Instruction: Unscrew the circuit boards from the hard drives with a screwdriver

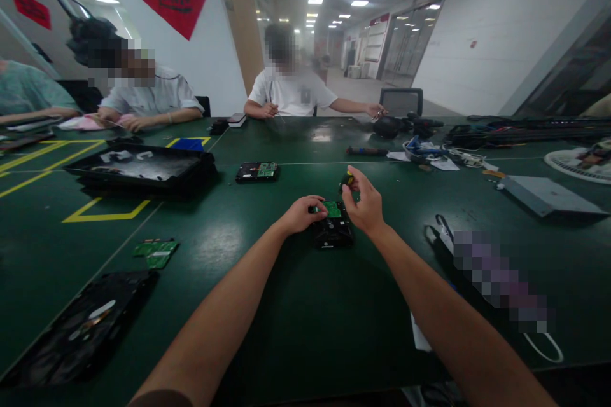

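In front of me on the green table lies a black hard drive [333, 234], its green circuit board [333, 208] facing up at the far end. My left hand [304, 214] has its fingers closed at the drive's left edge, thumb and fingertips over the board. Just above the drive's right side, my right hand [365, 202] is closed around a small screwdriver with a black and yellow handle [347, 179]. The fingers hide the tool's lower part, and whether its tip touches the drive cannot be made out.
Another hard drive [258, 171] lies farther off. A loose green circuit board [157, 253] and a black casing [81, 324] lie at left, near a black tray [143, 165]. At right are a metal box [548, 194] and a strapped pouch [496, 280]. People sit across the table.
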### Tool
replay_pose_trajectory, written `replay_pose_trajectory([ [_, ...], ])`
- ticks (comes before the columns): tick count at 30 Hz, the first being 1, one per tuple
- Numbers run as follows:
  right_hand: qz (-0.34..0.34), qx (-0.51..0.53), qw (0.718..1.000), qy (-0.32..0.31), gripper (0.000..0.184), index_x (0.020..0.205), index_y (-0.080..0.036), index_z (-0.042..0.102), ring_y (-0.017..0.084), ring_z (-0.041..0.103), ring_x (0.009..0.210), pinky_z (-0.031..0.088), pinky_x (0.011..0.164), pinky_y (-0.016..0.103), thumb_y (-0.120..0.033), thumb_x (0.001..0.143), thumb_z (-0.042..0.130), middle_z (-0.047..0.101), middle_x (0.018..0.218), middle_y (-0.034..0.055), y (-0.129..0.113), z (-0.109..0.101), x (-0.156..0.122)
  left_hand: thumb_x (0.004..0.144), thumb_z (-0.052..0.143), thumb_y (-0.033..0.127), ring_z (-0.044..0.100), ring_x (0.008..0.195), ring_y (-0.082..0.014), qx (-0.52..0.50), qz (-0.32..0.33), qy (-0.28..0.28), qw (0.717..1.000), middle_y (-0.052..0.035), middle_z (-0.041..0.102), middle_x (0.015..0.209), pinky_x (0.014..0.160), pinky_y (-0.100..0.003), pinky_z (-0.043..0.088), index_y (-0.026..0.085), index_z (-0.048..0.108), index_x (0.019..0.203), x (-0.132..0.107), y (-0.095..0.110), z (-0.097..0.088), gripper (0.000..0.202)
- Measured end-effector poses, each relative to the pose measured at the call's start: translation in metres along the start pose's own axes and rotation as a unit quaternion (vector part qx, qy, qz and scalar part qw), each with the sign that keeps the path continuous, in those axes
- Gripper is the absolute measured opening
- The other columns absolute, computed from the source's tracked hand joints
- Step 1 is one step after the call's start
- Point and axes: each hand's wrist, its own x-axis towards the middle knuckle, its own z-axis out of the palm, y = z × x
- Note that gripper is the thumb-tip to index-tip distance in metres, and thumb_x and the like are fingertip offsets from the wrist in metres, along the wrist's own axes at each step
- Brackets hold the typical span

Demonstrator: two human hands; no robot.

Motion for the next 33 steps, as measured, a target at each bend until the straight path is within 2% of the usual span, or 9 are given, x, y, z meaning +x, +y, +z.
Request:
replay_pose_trajectory([
  [5, -0.024, -0.006, 1.000, 0.013, 0.047, 0.143, -0.029, 0.051, 0.024, 0.066, 0.092, 0.060, 0.087, 0.045, -0.037, 0.098, 0.057, 0.066, 0.114, 0.0089, 0.000, 0.003, 0.004, 0.087, 0.074, 0.024, 0.061, 0.125, -0.0251, -0.006, -0.003, 0.001, 1.000, -0.0097, 0.068, 0.129, 0.113, -0.045, 0.041, 0.020, 0.077, 0.092, 0.000, 0.002, 0.001, 0.007],
  [11, -0.010, 0.029, 0.999, 0.023, 0.038, 0.137, -0.026, 0.054, 0.024, 0.068, 0.093, 0.059, 0.087, 0.042, -0.035, 0.099, 0.054, 0.068, 0.119, 0.0108, 0.000, 0.000, 0.008, 0.087, 0.074, 0.023, 0.062, 0.124, -0.0252, -0.013, -0.016, 0.007, 1.000, -0.0101, 0.067, 0.130, 0.113, -0.044, 0.041, 0.020, 0.077, 0.092, -0.001, 0.004, 0.002, 0.007],
  [16, 0.022, 0.023, 0.999, 0.010, 0.032, 0.120, -0.022, 0.056, 0.023, 0.068, 0.088, 0.057, 0.077, 0.038, -0.039, 0.094, 0.062, 0.068, 0.109, 0.0101, -0.004, -0.005, 0.016, 0.087, 0.073, 0.024, 0.061, 0.125, -0.0260, -0.012, -0.031, 0.004, 0.999, -0.0094, 0.066, 0.132, 0.114, -0.046, 0.040, 0.020, 0.078, 0.092, -0.001, 0.006, 0.001, 0.008],
  [19, 0.030, -0.006, 1.000, 0.007, 0.030, 0.114, -0.021, 0.057, 0.024, 0.066, 0.087, 0.055, 0.077, 0.038, -0.038, 0.091, 0.065, 0.068, 0.105, 0.0099, -0.008, -0.007, 0.021, 0.087, 0.074, 0.025, 0.061, 0.126, -0.0265, -0.015, -0.034, 0.001, 0.999, -0.0094, 0.066, 0.131, 0.114, -0.046, 0.040, 0.020, 0.078, 0.092, -0.001, 0.007, 0.000, 0.008],
  [23, -0.013, -0.028, 0.999, -0.022, 0.029, 0.120, -0.022, 0.060, 0.025, 0.065, 0.096, 0.052, 0.087, 0.040, -0.035, 0.094, 0.061, 0.068, 0.111, 0.0105, -0.013, -0.010, 0.025, 0.088, 0.073, 0.026, 0.060, 0.127, -0.0267, -0.021, -0.031, 0.006, 0.999, -0.0096, 0.066, 0.132, 0.114, -0.046, 0.040, 0.020, 0.078, 0.093, -0.001, 0.007, 0.000, 0.009],
  [27, -0.040, -0.031, 0.997, -0.050, 0.028, 0.118, -0.023, 0.065, 0.026, 0.064, 0.098, 0.050, 0.089, 0.039, -0.040, 0.097, 0.060, 0.069, 0.111, 0.0098, -0.014, -0.012, 0.029, 0.087, 0.073, 0.027, 0.060, 0.127, -0.0266, -0.024, -0.022, 0.005, 0.999, -0.0102, 0.066, 0.133, 0.113, -0.045, 0.040, 0.020, 0.078, 0.093, -0.001, 0.005, 0.002, 0.010],
  [30, -0.018, -0.004, 0.998, -0.059, 0.028, 0.112, -0.022, 0.068, 0.024, 0.066, 0.093, 0.049, 0.086, 0.036, -0.044, 0.098, 0.058, 0.072, 0.109, 0.0088, -0.014, -0.013, 0.035, 0.087, 0.073, 0.027, 0.060, 0.127, -0.0270, -0.029, -0.017, 0.008, 0.999, -0.0110, 0.066, 0.132, 0.113, -0.045, 0.040, 0.020, 0.078, 0.094, -0.001, 0.004, 0.003, 0.011],
  [33, 0.034, 0.029, 0.996, -0.076, 0.034, 0.110, -0.022, 0.068, 0.021, 0.067, 0.084, 0.048, 0.079, 0.033, -0.045, 0.104, 0.045, 0.075, 0.099, 0.0056, -0.017, -0.014, 0.040, 0.087, 0.074, 0.027, 0.060, 0.127, -0.0272, -0.029, -0.023, 0.008, 0.999, -0.0113, 0.066, 0.132, 0.113, -0.045, 0.039, 0.020, 0.078, 0.094, -0.001, 0.003, 0.003, 0.012],
])
